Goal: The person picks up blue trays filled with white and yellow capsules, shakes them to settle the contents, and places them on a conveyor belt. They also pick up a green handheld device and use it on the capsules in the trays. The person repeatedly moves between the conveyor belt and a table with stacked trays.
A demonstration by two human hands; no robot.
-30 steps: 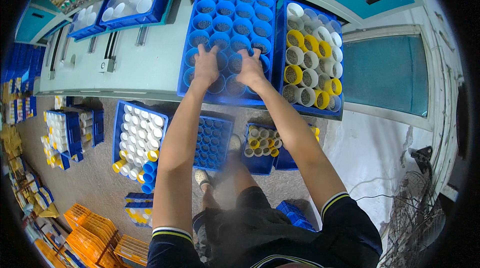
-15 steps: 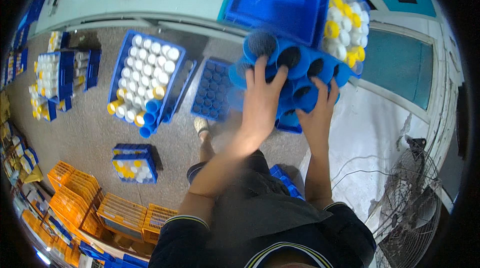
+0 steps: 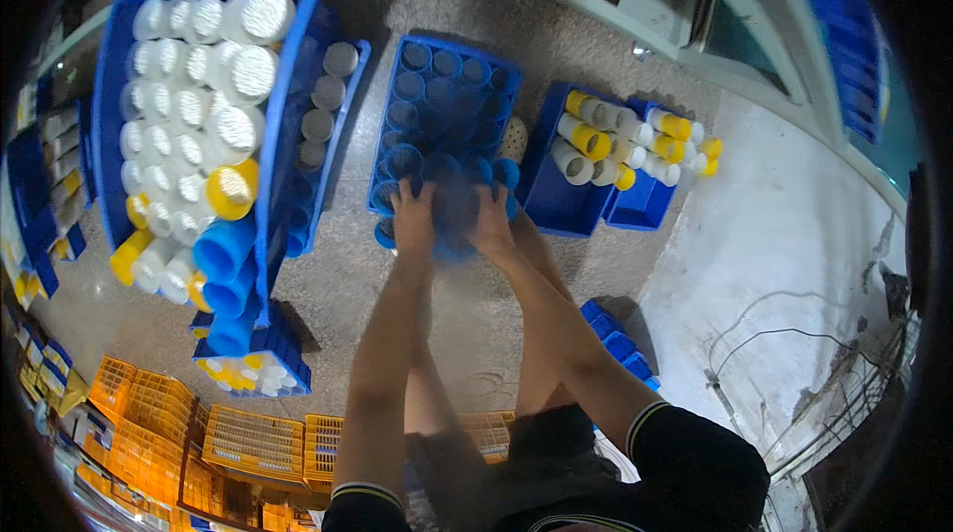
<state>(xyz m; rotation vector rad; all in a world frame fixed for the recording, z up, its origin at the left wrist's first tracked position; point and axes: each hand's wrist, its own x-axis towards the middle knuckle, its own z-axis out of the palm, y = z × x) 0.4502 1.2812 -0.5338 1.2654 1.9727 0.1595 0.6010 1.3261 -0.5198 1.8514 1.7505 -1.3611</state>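
Observation:
A blue crate point(image 3: 387, 120) filled with rows of blue cups point(image 3: 445, 66) lies on the floor in front of me. Both my arms reach down to its near end. My left hand point(image 3: 414, 219) is curled against the left side of a cluster of blue cups point(image 3: 457, 249), and my right hand point(image 3: 488, 222) grips the right side. Between the hands the cluster is dark and smeared by motion, so its exact outline and how far it sits within the crate cannot be made out.
To the left stands a tall blue crate point(image 3: 288, 125) of white and yellow-banded cylinders point(image 3: 189, 105), with blue cups point(image 3: 223, 249) at its near corner. On the right, two blue crates point(image 3: 566, 204) hold white and yellow cylinders. Orange baskets point(image 3: 253, 443) line the lower left; blue crates point(image 3: 620, 343) sit beside my legs.
Both hands have gone down and left from the work surface to the floor crate, carrying the blue cups between them. The view has tilted down with them.

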